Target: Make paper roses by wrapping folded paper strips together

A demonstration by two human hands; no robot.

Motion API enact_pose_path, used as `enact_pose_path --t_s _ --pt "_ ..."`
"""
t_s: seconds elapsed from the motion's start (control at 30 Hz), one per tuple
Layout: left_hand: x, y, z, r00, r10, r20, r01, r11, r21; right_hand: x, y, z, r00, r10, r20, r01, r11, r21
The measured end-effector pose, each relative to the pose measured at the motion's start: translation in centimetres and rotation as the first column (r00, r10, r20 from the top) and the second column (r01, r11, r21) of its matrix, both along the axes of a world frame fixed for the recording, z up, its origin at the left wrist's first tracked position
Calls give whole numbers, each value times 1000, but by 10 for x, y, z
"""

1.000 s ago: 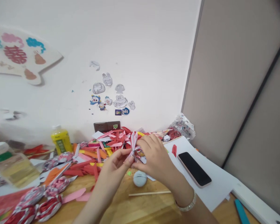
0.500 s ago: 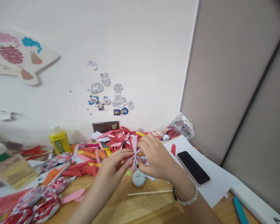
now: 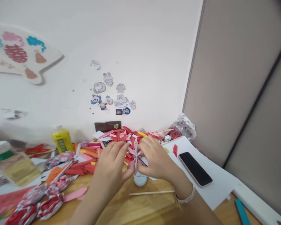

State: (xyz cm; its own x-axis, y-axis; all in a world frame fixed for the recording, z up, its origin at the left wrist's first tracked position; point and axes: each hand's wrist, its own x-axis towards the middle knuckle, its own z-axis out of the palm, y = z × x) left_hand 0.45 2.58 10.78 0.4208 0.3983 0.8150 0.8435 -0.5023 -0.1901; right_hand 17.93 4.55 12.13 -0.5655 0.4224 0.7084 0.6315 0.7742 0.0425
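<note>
Between my two hands is a folded paper flower (image 3: 136,153), pink and white with narrow pleated arms spreading from a pinched middle. My left hand (image 3: 113,159) grips its left arms, thumb below and fingers above. On the other side my right hand (image 3: 155,157) is closed on the right arms, and its fingers hide part of them. Just beneath the flower a pale rounded object (image 3: 140,180) rests on the wooden table (image 3: 121,206). Nearer to me lies a thin wooden stick (image 3: 152,193).
Folded paper strips (image 3: 84,167) are heaped behind the hands. At left stand a jar (image 3: 16,165), a yellow bottle (image 3: 62,140) and twisted paper pieces (image 3: 50,204). A phone (image 3: 195,168) lies on white paper (image 3: 215,193) at right, near a teal strip (image 3: 242,212).
My left hand has shifted its grip, with its fingers now higher and its thumb lower on the flower. The flower's arms are spread wider, into a star shape. The view has shifted slightly.
</note>
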Motion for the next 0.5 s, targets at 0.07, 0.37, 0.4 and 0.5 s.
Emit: enact_pose_path --t_s 0.07,0.37,0.4,0.5 --pt "1 0 1 997 22 -69 -19 999 32 0 1 0 999 -17 29 16 1000 18" --pt "4 -2 3 982 16 -189 -26 998 -55 -1 7 -6 993 31 117 -33 999 12" --pt "3 -2 3 982 4 -189 -19 997 -75 -1 7 -6 991 43 124 -43 999 1" --pt "0 -3 -1 987 -26 -157 -3 984 -177 0 6 -7 987 45 156 -40 999 -33"
